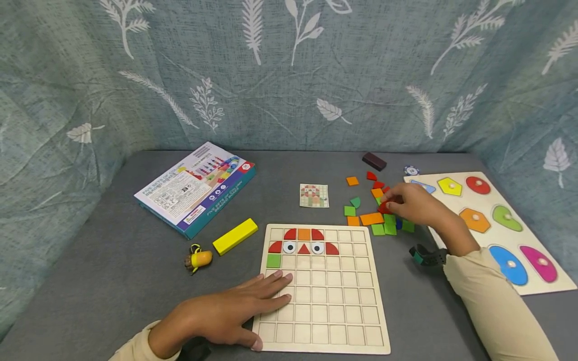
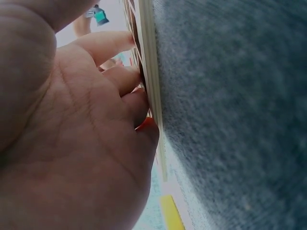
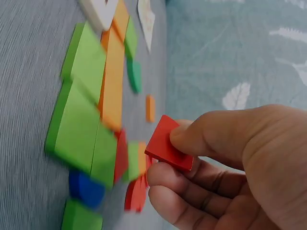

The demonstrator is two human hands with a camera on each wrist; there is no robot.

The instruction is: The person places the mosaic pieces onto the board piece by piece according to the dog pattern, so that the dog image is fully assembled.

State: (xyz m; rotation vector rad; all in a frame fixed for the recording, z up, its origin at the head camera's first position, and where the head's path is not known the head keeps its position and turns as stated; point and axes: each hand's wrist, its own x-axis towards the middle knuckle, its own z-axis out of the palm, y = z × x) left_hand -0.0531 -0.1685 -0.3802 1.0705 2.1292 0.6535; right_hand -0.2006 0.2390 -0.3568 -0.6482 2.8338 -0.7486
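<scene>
My left hand (image 1: 230, 308) lies with spread fingers on the left side of a wooden grid board (image 1: 334, 313), its thumb at the front left corner. The left wrist view shows the palm beside the board's edge (image 2: 152, 72). Red quarter-round tiles, an orange square (image 1: 304, 234), two eye tiles, a red triangle and a green square (image 1: 273, 260) sit in the board's upper rows. Over the loose tiles at the right, my right hand (image 1: 417, 204) pinches a red tile (image 3: 162, 141) between thumb and fingers. The thumb covers part of that tile, so its full shape cannot be told.
Loose green (image 1: 390, 225), orange (image 1: 372, 218) and red tiles lie beyond the board's right corner. A picture card (image 1: 314, 195) lies behind it. Left are a yellow block (image 1: 235, 236), a small toy (image 1: 198, 258) and a box (image 1: 194, 188); right, a knobbed shape puzzle (image 1: 489, 238).
</scene>
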